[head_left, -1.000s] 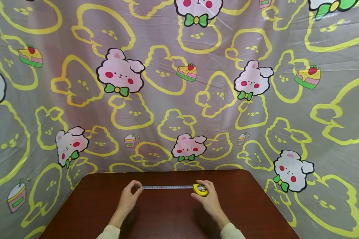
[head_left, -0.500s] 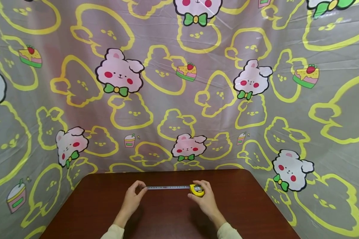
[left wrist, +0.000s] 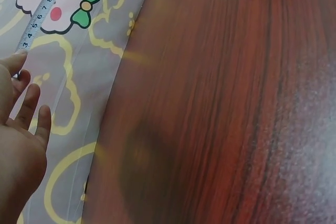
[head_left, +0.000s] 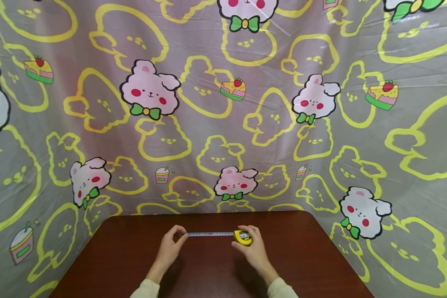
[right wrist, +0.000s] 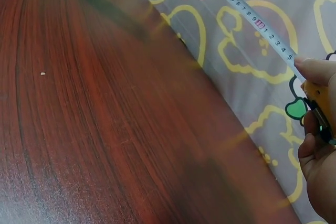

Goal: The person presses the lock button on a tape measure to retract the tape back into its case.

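A yellow tape measure point(head_left: 243, 237) sits in my right hand point(head_left: 255, 252), with thumb and fingers curled round its case. Its white metal blade point(head_left: 210, 234) stretches level to the left, raised over the table. My left hand point(head_left: 169, 248) pinches the blade's free end between thumb and index finger. In the left wrist view the other fingers of the left hand point(left wrist: 21, 145) are spread loosely, and the thumb covers the end of the blade point(left wrist: 44, 11). The right wrist view has the right thumb point(right wrist: 315, 71) close by the case's mouth, where the blade point(right wrist: 257, 22) comes out.
A dark red-brown wooden table point(head_left: 208, 273) lies under both hands. Behind it and along both sides hangs a grey curtain point(head_left: 208, 124) printed with cartoon bears. A tiny pale speck point(right wrist: 43, 73) lies on the tabletop.
My hands have come closer together, the left moving right and the right moving slightly left. The visible length of blade between them has become shorter.
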`<state>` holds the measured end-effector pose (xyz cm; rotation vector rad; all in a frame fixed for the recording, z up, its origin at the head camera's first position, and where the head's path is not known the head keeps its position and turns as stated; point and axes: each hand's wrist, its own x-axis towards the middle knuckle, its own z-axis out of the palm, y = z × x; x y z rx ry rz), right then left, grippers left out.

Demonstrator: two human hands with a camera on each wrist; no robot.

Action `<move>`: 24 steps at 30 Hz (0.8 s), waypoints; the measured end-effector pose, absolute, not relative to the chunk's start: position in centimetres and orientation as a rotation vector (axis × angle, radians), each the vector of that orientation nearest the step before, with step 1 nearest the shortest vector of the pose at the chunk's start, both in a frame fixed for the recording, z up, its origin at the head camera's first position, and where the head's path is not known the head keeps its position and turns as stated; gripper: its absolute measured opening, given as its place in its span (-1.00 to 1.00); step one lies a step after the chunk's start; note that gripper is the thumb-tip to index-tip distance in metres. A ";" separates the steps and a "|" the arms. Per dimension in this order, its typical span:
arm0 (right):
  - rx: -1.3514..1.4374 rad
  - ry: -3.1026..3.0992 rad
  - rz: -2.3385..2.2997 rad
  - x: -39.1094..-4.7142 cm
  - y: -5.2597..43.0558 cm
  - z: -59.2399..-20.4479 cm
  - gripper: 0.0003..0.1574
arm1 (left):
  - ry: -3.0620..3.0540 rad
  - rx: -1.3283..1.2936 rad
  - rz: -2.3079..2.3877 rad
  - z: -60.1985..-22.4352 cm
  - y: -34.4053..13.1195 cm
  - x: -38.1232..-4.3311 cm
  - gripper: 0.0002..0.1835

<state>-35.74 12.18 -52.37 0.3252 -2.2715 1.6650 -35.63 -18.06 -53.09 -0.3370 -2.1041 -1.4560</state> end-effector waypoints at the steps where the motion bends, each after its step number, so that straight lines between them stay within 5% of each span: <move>1: 0.323 -2.272 1.663 -35.7 12.1 -52.4 -0.30 | -2.100 -0.339 -1.451 -53.1 -17.9 -35.6 -0.86; 24: 0.342 -2.292 1.634 -36.0 10.4 -53.1 -0.25 | -2.077 -0.374 -1.548 -50.6 -15.0 -33.7 -0.86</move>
